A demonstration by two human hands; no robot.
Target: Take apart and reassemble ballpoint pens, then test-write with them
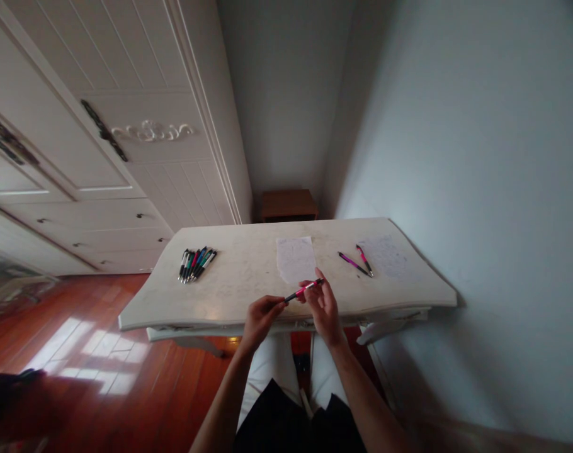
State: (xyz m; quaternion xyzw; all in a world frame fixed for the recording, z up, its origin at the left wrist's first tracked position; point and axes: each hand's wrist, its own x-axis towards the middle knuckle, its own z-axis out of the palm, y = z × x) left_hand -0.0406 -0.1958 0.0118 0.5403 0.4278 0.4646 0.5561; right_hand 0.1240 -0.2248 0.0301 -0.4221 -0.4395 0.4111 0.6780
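A pink and black pen [300,292] is held level between my two hands, just over the near edge of the white table [239,264]. My left hand [262,314] pinches its dark tip end. Around its other end are the fingers of my right hand [323,303], with the index finger raised. Beyond the pen lies a sheet of paper [296,259] with faint marks on it. To the right rest a purple and black pen [353,263] and another pink and black pen [364,260]. Several pens [196,264] of mixed colours lie side by side at the left.
Scribbled marks [388,257] cover part of the tabletop at the right. A white wardrobe [173,126] stands behind on the left, and a pale wall [480,157] borders the table's right side. A small brown wooden stand [289,202] is behind the table.
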